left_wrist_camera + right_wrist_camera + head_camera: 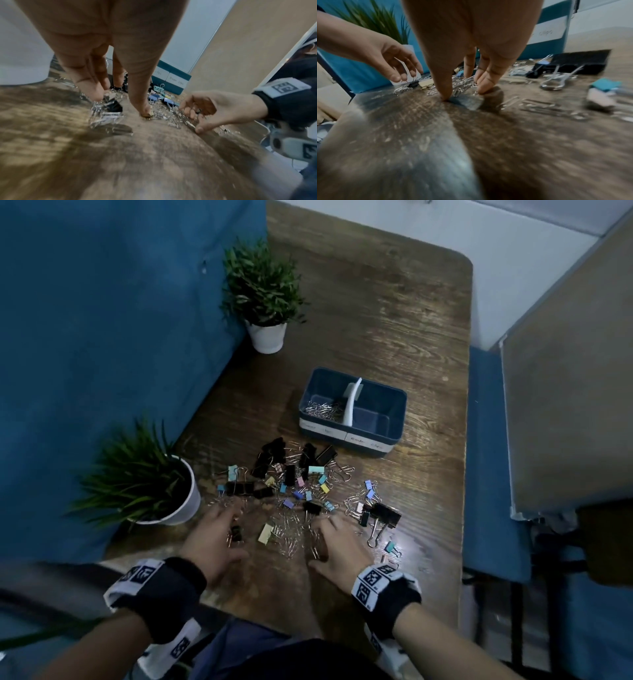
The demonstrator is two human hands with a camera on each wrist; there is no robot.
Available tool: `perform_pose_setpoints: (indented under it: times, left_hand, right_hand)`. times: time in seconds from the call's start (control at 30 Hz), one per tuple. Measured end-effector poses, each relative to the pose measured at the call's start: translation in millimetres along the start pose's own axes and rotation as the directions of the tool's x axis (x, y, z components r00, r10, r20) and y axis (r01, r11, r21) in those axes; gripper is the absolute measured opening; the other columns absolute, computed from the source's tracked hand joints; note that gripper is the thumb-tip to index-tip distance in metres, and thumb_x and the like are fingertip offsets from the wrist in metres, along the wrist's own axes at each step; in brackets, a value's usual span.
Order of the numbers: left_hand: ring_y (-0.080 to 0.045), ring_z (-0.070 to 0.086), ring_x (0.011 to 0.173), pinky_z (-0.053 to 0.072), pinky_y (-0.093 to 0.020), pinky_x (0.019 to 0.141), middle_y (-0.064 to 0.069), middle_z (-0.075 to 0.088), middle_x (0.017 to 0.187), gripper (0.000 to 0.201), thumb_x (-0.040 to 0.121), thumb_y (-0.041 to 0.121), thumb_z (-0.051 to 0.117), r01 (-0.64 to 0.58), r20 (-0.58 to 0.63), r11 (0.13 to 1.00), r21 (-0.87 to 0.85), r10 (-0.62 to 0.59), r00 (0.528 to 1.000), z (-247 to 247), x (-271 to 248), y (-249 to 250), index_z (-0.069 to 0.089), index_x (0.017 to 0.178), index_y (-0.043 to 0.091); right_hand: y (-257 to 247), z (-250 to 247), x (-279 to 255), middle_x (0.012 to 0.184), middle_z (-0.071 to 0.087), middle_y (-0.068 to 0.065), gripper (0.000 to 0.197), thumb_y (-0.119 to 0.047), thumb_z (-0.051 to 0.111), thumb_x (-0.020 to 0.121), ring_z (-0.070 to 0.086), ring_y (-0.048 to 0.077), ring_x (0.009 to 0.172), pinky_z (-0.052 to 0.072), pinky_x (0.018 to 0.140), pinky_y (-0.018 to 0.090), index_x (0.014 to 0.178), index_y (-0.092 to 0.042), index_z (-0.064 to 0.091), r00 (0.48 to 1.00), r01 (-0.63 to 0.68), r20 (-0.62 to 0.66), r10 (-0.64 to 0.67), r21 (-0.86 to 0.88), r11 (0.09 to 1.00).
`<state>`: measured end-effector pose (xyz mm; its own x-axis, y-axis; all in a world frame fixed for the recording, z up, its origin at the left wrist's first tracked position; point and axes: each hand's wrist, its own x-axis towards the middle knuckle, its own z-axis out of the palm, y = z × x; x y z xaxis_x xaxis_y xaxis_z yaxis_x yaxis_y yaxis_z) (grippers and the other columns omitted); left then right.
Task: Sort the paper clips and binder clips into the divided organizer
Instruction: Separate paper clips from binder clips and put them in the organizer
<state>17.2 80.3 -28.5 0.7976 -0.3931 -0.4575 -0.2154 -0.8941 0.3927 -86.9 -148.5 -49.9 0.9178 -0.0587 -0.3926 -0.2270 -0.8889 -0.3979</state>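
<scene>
The blue divided organizer (356, 436) stands on the wooden table, with silver paper clips (320, 409) in its left compartment and the right one bare. In front of it lies a mixed pile of black and coloured binder clips (291, 477) and loose paper clips (291, 539). My left hand (219, 529) hovers with relaxed fingers (399, 75) just over a small black binder clip (412, 84) and a heap of paper clips (106, 116). On the table, my right hand (329, 539) closes thumb and fingertips (481, 89) around a bunch of paper clips (458, 90).
A potted plant (144, 481) stands close to my left hand, and a second one (263, 289) stands further back by the blue partition. A large black binder clip (387, 513) and a teal one (390, 547) lie to the right. The table's right edge (462, 474) borders a blue seat.
</scene>
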Motion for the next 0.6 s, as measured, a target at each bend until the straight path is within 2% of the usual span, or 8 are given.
perform_pose_setpoints:
  times: [0.1, 0.17, 0.23, 0.3, 0.4, 0.5, 0.57, 0.6]
  left_hand:
    - [-0.025, 0.052, 0.112, 0.041, -0.03, 0.097, -0.009, 0.047, 0.122, 0.08, 0.062, 0.025, 0.085, 0.041, 0.026, 0.999, -0.009, -0.041, 0.999, 10, -7, -5, 0.045, 0.13, 0.014]
    - [-0.024, 0.054, 0.103, 0.041, -0.026, 0.089, -0.006, 0.047, 0.108, 0.061, 0.062, 0.013, 0.084, 0.025, 0.004, 0.998, -0.057, -0.025, 1.0, 15, -9, -4, 0.055, 0.116, 0.011]
    - [-0.021, 0.056, 0.09, 0.041, -0.02, 0.079, -0.004, 0.049, 0.1, 0.045, 0.065, 0.001, 0.078, -0.015, -0.042, 0.992, -0.128, 0.01, 0.999, 18, -9, -1, 0.061, 0.105, 0.009]
    - [-0.014, 0.052, 0.08, 0.042, -0.018, 0.075, -0.001, 0.051, 0.096, 0.047, 0.068, -0.005, 0.074, -0.064, -0.065, 0.981, -0.185, 0.053, 0.996, 21, -9, 4, 0.06, 0.111, 0.009]
    - [-0.011, 0.049, 0.077, 0.041, -0.018, 0.072, 0.001, 0.049, 0.094, 0.061, 0.067, -0.001, 0.077, -0.093, -0.138, 0.967, -0.237, 0.061, 0.989, 24, -11, 1, 0.054, 0.122, 0.01]
    - [-0.019, 0.053, 0.089, 0.047, -0.029, 0.083, -0.002, 0.049, 0.101, 0.07, 0.059, 0.01, 0.086, -0.05, -0.185, 0.974, -0.22, 0.009, 0.983, 22, -14, -12, 0.054, 0.122, 0.011]
    - [-0.025, 0.053, 0.102, 0.046, -0.037, 0.093, -0.008, 0.05, 0.108, 0.074, 0.056, 0.019, 0.088, -0.005, -0.147, 0.988, -0.155, -0.018, 0.989, 24, -15, -17, 0.054, 0.121, 0.011]
    - [-0.026, 0.052, 0.104, 0.044, -0.036, 0.095, -0.01, 0.049, 0.11, 0.073, 0.057, 0.022, 0.088, -0.006, -0.126, 0.991, -0.132, -0.011, 0.992, 25, -15, -16, 0.055, 0.121, 0.011]
  right_hand:
    - [-12, 5, 7, 0.135, 0.044, -0.005, 0.053, -0.033, 0.069, 0.084, 0.044, 0.013, 0.125, 0.039, 0.108, 0.035, 0.129, -0.025, 0.045, 1.0, 0.009, -0.028, -0.007, 0.081, 0.997]
    - [-18, 7, 12, 0.135, 0.046, -0.003, 0.048, -0.021, 0.066, 0.087, 0.044, 0.014, 0.125, 0.037, 0.109, 0.029, 0.13, -0.02, 0.047, 0.998, 0.048, -0.037, -0.044, 0.096, 0.994]
    - [-21, 8, 12, 0.134, 0.048, -0.002, 0.046, -0.016, 0.066, 0.087, 0.046, 0.014, 0.123, 0.039, 0.108, 0.03, 0.13, -0.017, 0.048, 0.994, 0.085, -0.071, -0.078, 0.089, 0.992]
    - [-19, 7, 8, 0.131, 0.051, -0.002, 0.044, -0.019, 0.068, 0.086, 0.048, 0.015, 0.122, 0.04, 0.107, 0.033, 0.126, -0.017, 0.051, 0.986, 0.123, -0.122, -0.115, 0.065, 0.99]
    - [-13, 4, -2, 0.133, 0.049, -0.006, 0.049, -0.031, 0.071, 0.083, 0.045, 0.013, 0.126, 0.04, 0.108, 0.035, 0.126, -0.023, 0.049, 0.979, 0.138, -0.151, -0.135, 0.011, 0.99]
    - [-10, 2, -7, 0.143, 0.04, -0.006, 0.066, -0.038, 0.071, 0.081, 0.037, 0.014, 0.133, 0.036, 0.108, 0.036, 0.137, -0.029, 0.038, 0.991, 0.086, -0.097, -0.092, -0.061, 0.994]
    - [-13, 4, -7, 0.146, 0.038, -0.004, 0.075, -0.035, 0.072, 0.082, 0.036, 0.016, 0.135, 0.033, 0.11, 0.036, 0.144, -0.028, 0.029, 0.993, 0.079, -0.082, -0.083, -0.049, 0.996]
    - [-15, 5, -6, 0.146, 0.039, -0.003, 0.078, -0.031, 0.072, 0.082, 0.037, 0.017, 0.135, 0.032, 0.112, 0.035, 0.145, -0.027, 0.026, 0.993, 0.083, -0.081, -0.084, -0.016, 0.996]
